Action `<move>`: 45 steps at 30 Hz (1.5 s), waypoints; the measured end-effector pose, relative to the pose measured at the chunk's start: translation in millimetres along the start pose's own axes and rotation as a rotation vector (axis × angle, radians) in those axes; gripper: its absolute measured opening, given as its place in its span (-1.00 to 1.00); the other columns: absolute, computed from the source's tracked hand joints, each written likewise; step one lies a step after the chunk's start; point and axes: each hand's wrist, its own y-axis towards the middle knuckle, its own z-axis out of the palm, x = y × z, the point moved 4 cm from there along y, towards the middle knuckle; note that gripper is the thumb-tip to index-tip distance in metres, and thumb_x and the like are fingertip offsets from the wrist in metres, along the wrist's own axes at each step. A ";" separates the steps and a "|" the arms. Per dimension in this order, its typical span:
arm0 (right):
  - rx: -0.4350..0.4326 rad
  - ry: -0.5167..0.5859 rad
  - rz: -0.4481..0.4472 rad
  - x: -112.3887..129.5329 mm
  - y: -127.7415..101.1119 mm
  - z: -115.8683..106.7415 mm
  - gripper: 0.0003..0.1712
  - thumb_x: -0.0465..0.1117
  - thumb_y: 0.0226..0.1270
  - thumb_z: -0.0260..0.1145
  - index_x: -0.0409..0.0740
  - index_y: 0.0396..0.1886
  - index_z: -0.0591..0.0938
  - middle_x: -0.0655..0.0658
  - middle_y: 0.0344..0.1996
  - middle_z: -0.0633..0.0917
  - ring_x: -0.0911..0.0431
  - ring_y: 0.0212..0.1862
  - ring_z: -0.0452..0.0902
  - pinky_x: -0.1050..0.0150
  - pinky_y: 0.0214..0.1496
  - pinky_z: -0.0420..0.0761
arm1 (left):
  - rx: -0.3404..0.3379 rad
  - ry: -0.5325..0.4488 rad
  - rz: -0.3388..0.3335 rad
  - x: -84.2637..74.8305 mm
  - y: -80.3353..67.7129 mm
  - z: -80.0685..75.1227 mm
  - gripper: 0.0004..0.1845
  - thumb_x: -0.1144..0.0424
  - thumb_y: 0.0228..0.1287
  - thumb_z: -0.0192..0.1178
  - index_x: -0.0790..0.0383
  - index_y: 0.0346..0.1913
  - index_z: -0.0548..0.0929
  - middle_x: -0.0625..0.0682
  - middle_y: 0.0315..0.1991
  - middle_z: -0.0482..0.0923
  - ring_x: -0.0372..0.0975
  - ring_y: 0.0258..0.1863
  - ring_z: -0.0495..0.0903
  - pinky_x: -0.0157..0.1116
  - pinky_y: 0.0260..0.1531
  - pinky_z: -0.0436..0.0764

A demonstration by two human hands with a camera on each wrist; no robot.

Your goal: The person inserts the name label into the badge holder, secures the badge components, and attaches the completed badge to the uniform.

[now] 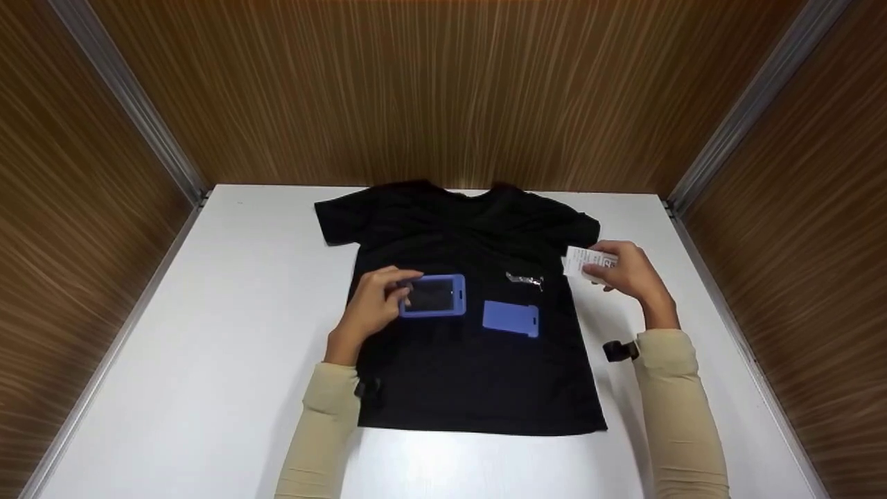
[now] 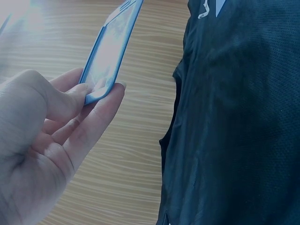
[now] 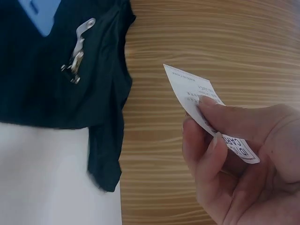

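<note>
A black T-shirt (image 1: 471, 346) lies spread flat on the white table (image 1: 208, 360). My left hand (image 1: 374, 301) holds a blue badge holder with a clear window (image 1: 435, 296) by its left end, just above the shirt; the left wrist view shows the blue badge holder (image 2: 112, 47) pinched between thumb and fingers (image 2: 75, 101). A blue backing piece (image 1: 511, 318) and a small metal clip (image 1: 524, 280) lie on the shirt. My right hand (image 1: 624, 270) pinches a white printed card (image 1: 585, 262) beside the shirt's right sleeve; in the right wrist view the card (image 3: 197, 96) sits between thumb and fingers.
Wood-grain walls (image 1: 443, 90) enclose the table on three sides, with metal corner strips (image 1: 132, 104). Bare white tabletop stretches to the left of the shirt and along the front edge (image 1: 485, 464).
</note>
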 end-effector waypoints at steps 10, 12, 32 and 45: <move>0.004 0.067 -0.113 27.3 0.7 7.4 -0.62 -0.36 0.35 0.42 -0.35 0.14 0.66 -0.38 -0.27 0.72 0.29 -0.47 0.60 0.32 -0.53 0.66 | 0.010 0.010 -0.021 -2.8 0.0 -1.6 -0.62 0.62 0.35 0.16 0.29 0.11 0.76 0.18 -0.28 0.67 -0.14 -0.41 0.75 -0.36 -0.38 0.69; 0.007 0.074 -0.132 32.3 0.4 9.5 -0.60 -0.37 0.34 0.42 -0.32 0.16 0.66 -0.41 -0.22 0.71 0.29 -0.45 0.58 0.36 -0.53 0.63 | 0.014 0.008 -0.029 -2.6 -0.2 -1.3 -0.62 0.62 0.36 0.15 0.29 0.11 0.76 0.18 -0.27 0.67 -0.14 -0.40 0.75 -0.36 -0.37 0.69; -0.020 0.033 -0.279 57.0 6.7 33.7 -0.58 -0.37 0.24 0.51 -0.15 0.11 0.75 -0.26 0.05 0.76 0.11 -0.22 0.51 0.44 -0.21 0.49 | 0.025 0.012 -0.035 -3.1 -0.3 1.3 -0.62 0.62 0.36 0.15 0.28 0.13 0.75 0.19 -0.26 0.67 -0.13 -0.39 0.76 -0.32 -0.35 0.71; 0.030 0.094 -0.324 79.4 5.2 49.6 -0.59 -0.35 0.26 0.50 -0.16 0.13 0.74 -0.32 0.00 0.76 0.20 -0.43 0.55 0.39 -0.59 0.54 | 0.037 0.000 -0.035 -2.9 0.3 4.2 -0.63 0.61 0.37 0.14 0.33 0.14 0.73 0.20 -0.23 0.67 -0.12 -0.39 0.77 -0.33 -0.35 0.71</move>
